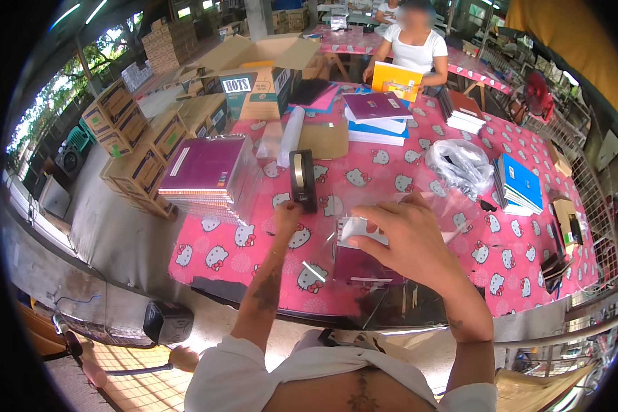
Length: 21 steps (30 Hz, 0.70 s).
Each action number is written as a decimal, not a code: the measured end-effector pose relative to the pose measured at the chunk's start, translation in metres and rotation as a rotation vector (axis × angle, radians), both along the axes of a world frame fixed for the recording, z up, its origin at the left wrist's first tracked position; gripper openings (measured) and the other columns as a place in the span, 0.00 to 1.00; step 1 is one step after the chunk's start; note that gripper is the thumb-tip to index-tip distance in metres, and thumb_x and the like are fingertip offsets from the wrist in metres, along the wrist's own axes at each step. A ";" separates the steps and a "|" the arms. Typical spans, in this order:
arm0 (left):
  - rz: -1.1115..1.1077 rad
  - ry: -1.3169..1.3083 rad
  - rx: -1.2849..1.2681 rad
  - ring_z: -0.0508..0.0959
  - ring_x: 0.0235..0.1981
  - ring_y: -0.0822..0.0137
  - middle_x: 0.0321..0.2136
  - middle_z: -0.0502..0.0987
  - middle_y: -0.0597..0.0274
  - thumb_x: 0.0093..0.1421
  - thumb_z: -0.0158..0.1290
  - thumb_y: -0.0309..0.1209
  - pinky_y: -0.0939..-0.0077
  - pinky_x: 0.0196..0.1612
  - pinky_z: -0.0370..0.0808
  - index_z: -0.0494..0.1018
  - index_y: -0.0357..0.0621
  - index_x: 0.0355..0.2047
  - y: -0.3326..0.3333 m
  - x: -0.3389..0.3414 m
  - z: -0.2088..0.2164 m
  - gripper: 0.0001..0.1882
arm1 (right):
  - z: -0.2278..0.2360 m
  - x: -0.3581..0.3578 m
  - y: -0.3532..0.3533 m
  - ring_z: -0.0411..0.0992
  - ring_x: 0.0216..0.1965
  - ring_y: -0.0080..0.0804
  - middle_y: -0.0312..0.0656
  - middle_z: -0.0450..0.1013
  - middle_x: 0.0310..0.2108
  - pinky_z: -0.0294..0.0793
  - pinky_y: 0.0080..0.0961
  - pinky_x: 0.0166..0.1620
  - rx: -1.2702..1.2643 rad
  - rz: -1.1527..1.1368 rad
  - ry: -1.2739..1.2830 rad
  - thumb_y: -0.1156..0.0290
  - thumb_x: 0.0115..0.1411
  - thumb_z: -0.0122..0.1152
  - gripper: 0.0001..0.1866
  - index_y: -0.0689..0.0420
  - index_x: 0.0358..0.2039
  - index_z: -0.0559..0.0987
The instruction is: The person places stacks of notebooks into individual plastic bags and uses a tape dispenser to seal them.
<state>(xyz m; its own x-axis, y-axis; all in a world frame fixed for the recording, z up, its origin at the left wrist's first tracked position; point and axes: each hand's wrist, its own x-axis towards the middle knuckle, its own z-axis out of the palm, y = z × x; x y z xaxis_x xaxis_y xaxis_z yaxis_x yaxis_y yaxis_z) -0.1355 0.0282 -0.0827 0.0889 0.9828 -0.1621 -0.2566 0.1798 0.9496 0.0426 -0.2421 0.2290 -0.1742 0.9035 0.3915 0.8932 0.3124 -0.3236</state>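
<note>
A black tape dispenser (297, 196) stands on the table, a roll of tape in it. My left hand (288, 215) is at its near end, fingers closed in a pinch; whatever they grip is too small to make out. My right hand (408, 230) hovers over or rests on a purple book (350, 261) in a clear plastic sleeve, its thumb and fingers spread. Part of the book, with a white patch near its top, is hidden beneath that hand. A short white strip (314, 271) lies left of the book.
A tall stack of purple books (202, 168) stands left. Blue books (518, 182), crumpled clear plastic (460, 168) and brown-covered books (462, 111) lie right. Cartons (254, 103) are at the far left. Across the table, a person holds a yellow book (396, 81).
</note>
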 end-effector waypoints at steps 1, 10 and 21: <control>-0.064 0.770 0.235 0.81 0.28 0.66 0.28 0.81 0.63 0.59 0.59 0.31 0.72 0.30 0.78 0.78 0.40 0.33 0.008 -0.015 0.017 0.07 | 0.001 -0.002 0.002 0.76 0.37 0.39 0.40 0.78 0.36 0.66 0.39 0.47 0.001 -0.007 -0.007 0.56 0.54 0.70 0.22 0.53 0.47 0.79; -0.787 -0.198 0.703 0.73 0.30 0.77 0.31 0.74 0.67 0.63 0.55 0.20 0.82 0.35 0.71 0.75 0.37 0.48 -0.084 -0.007 0.233 0.13 | 0.010 -0.018 0.024 0.77 0.33 0.43 0.45 0.79 0.32 0.69 0.41 0.43 0.039 -0.110 -0.089 0.53 0.54 0.67 0.23 0.59 0.41 0.81; -0.940 0.343 1.131 0.63 0.64 0.62 0.64 0.62 0.58 0.57 0.62 0.25 0.68 0.54 0.68 0.83 0.45 0.36 -0.085 0.020 0.283 0.06 | 0.008 0.035 -0.052 0.72 0.49 0.45 0.50 0.75 0.45 0.68 0.44 0.51 0.269 0.180 -0.244 0.60 0.45 0.76 0.22 0.53 0.39 0.79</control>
<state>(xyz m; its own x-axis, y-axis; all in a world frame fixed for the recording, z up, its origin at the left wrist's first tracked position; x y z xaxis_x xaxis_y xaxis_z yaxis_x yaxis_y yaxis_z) -0.1151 -0.0571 0.2008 0.8543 0.2088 0.4760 -0.2108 -0.6978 0.6846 0.0773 -0.2937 0.2370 -0.4373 0.7209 0.5377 0.8569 0.5155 0.0059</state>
